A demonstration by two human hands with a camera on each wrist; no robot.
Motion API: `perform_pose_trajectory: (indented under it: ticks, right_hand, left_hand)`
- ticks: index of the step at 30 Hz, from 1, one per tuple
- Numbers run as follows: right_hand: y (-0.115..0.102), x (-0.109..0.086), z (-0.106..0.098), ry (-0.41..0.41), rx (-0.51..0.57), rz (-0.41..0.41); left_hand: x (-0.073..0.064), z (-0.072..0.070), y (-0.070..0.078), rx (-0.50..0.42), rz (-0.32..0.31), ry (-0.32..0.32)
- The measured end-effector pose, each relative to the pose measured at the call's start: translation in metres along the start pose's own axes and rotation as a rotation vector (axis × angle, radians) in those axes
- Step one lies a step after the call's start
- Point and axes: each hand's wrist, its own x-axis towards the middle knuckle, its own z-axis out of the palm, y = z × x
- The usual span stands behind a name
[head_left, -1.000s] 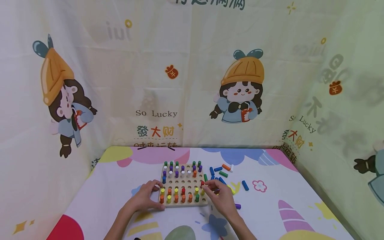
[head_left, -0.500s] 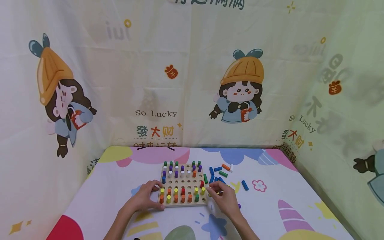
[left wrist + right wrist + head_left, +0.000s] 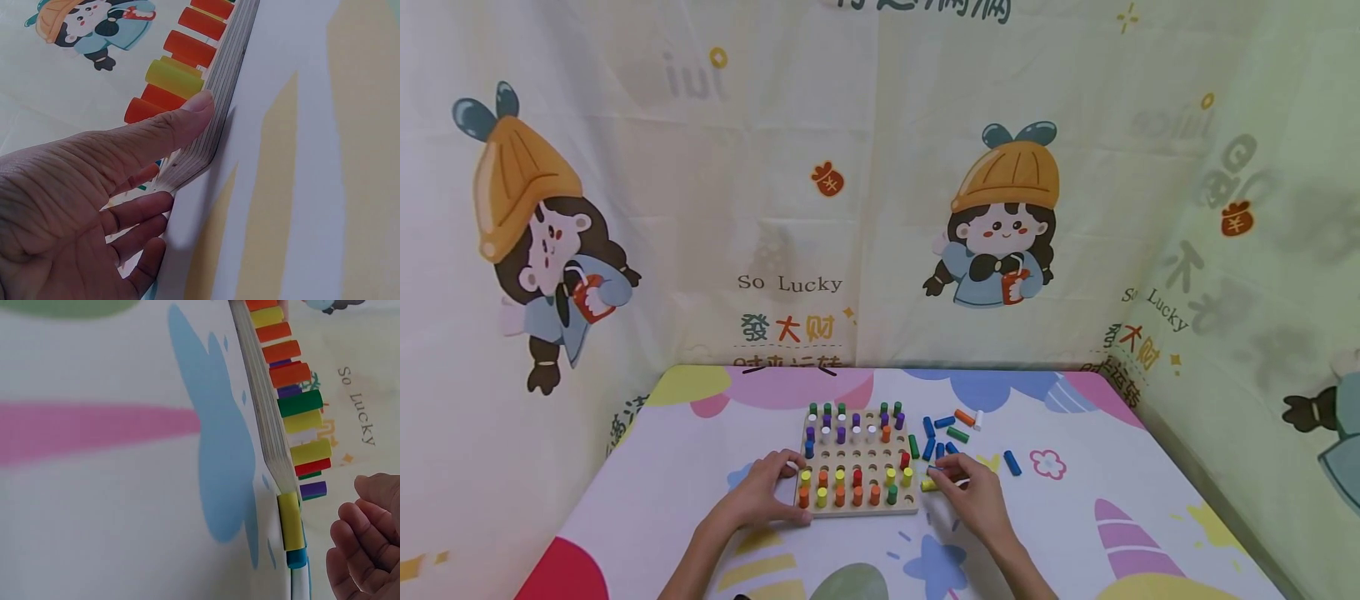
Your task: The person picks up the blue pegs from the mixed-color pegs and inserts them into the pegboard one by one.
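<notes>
A wooden pegboard [image 3: 857, 456] stands on the table with rows of coloured pegs upright in its holes. My left hand [image 3: 760, 493] steadies its near left corner, the thumb [image 3: 199, 106] on the front edge and the other fingers along the left side. A red peg [image 3: 905, 461] is upright near the board's right edge. My right hand [image 3: 977, 493] hovers just right of the board, thumb and fingertips over loose pegs. Beneath it lies a yellow peg [image 3: 290, 522] with a blue peg [image 3: 297, 557] behind. No peg shows between the loosely bent fingers [image 3: 356, 519].
Loose pegs lie scattered right of the board, among them a green peg [image 3: 958, 434], an orange peg [image 3: 965, 418] and a white peg [image 3: 979, 421]. One blue peg [image 3: 1012, 463] lies further right. Printed cloth walls [image 3: 880, 208] enclose the patterned table [image 3: 1037, 550].
My right hand has let go of the red peg, which now stands in the board, and has moved right to the loose pegs. The left hand has stayed at the board's corner.
</notes>
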Motion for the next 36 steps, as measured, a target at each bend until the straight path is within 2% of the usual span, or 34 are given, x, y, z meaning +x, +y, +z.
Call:
perform_pose_trajectory:
  ticks: [19, 28, 36]
  right_hand:
    - [0.010, 0.004, -0.010, -0.005, -0.070, 0.019]
    - [0.015, 0.007, -0.012, -0.019, -0.117, 0.002]
    - [0.018, 0.010, -0.011, -0.061, -0.150, 0.017]
  left_hand:
    - [0.000, -0.001, -0.001, -0.005, 0.014, 0.000]
    - [0.000, 0.000, -0.001, -0.001, -0.004, -0.003]
    - [-0.001, 0.000, 0.001, 0.000, -0.013, -0.007]
